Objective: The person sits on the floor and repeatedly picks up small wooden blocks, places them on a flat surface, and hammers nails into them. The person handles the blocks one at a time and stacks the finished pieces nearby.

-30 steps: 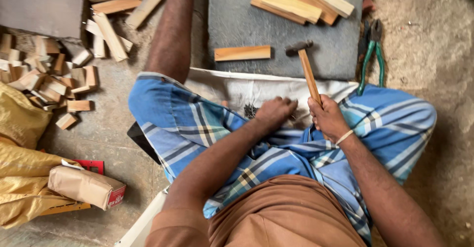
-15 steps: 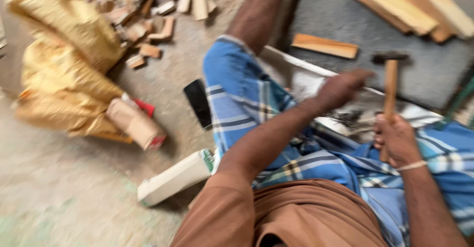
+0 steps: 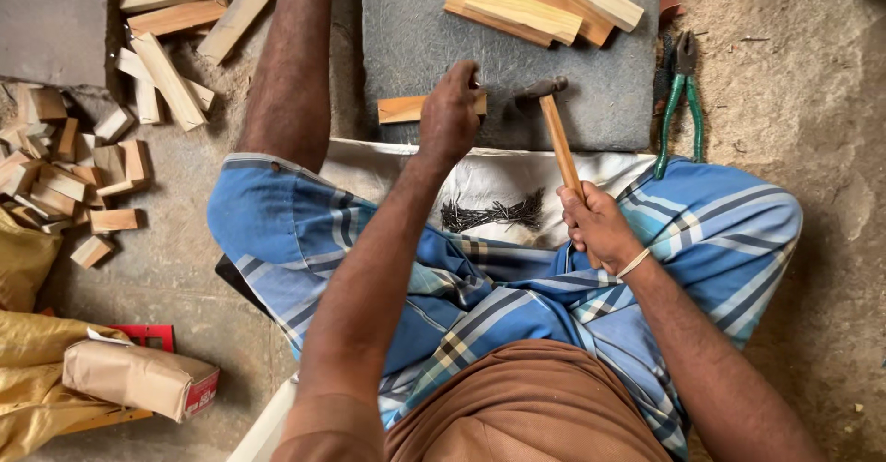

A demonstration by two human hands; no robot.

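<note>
A: The small wooden block point(image 3: 406, 108) is being pinned flat on the grey stone slab point(image 3: 415, 28), just beyond the knees. The left hand point(image 3: 449, 111) is being pressed down on it, fingers pinched at its far end as if around a nail, though the nail itself cannot be made out.

B: And the hammer point(image 3: 556, 128) is being gripped low on its wooden handle by the right hand point(image 3: 595, 227), fist clenched, with the metal head being rested on the slab just beside the block.

A: The block is being judged light and stiff, dry softwood probably, liable to skid or split near an end. It is best being held flat from above, fingers kept clear of the striking spot.

B: The hammer is being judged head-heavy; the low grip is giving swing, less control. A pile of thin dark nails point(image 3: 494, 213) is being kept on the white cloth point(image 3: 388, 171) over the lap.

A: More wooden strips point(image 3: 540, 5) are being stacked at the slab's far edge, green-handled pliers point(image 3: 678, 102) lying to the right on the floor.
</note>
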